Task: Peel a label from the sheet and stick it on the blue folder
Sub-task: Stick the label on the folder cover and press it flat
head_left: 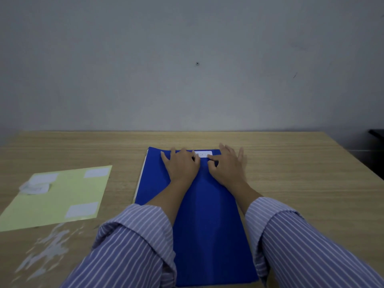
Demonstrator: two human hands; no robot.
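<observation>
The blue folder (205, 215) lies flat on the wooden table in front of me, its long side running away from me. A white label (204, 154) sits on the folder near its far edge. My left hand (181, 166) rests palm down on the folder, fingers spread, its thumb and forefinger touching the label's left end. My right hand (227, 164) lies palm down too, its forefinger and thumb pressing on the label's right end. The yellow label sheet (56, 198) lies to the left with three white labels on it.
A crumpled white scrap (34, 187) sits on the sheet's left part. The table surface (301, 183) shows worn pale patches (47, 250) at the near left. A grey wall stands behind the table's far edge. A dark object (376, 135) is at the far right.
</observation>
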